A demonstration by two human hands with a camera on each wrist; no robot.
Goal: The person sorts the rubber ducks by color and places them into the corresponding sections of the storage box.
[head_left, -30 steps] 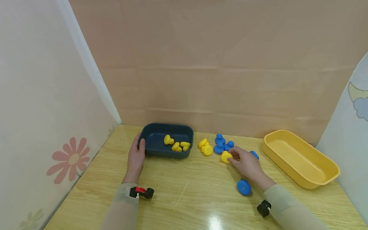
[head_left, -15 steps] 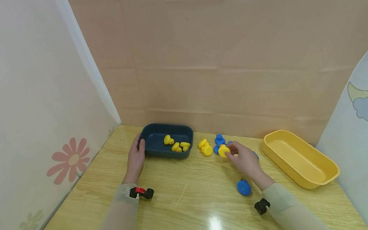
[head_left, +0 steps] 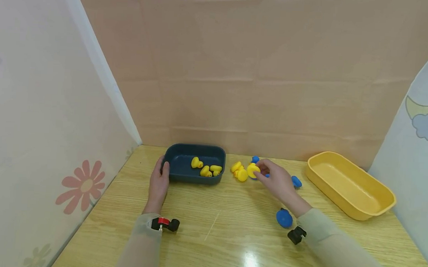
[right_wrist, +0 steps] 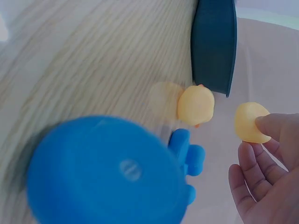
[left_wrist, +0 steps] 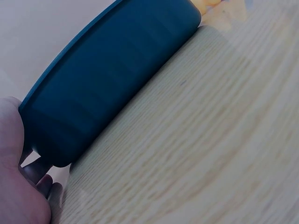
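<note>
With thumb and fingertips, my right hand (head_left: 279, 182) pinches a yellow rubber duck (head_left: 253, 171), held off the table in the right wrist view (right_wrist: 250, 122). Below it are blue rubber ducks (head_left: 255, 159), partly hidden by the hand. My left hand (head_left: 158, 187) holds the left end of a dark blue bin (head_left: 193, 179), its thumb at the near corner. In the left wrist view some fingers curl by the bin's lower end (left_wrist: 107, 74). Several yellow ducks (head_left: 205, 171) lie tumbled inside the bin. More yellow ducks (head_left: 241, 175) sit on the table just right of it.
An orange-yellow bin (head_left: 350, 186) stands at the right, with bare floor inside. One blue duck (head_left: 284, 218) lies on its side below the right wrist; another blue duck (head_left: 296, 182) is behind the right hand. A brown sheet rises at the back of the table (head_left: 208, 227).
My right hand has lifted the yellow duck from the table and carried it left and slightly away, toward the dark bin. The left hand and the bin have stayed put.
</note>
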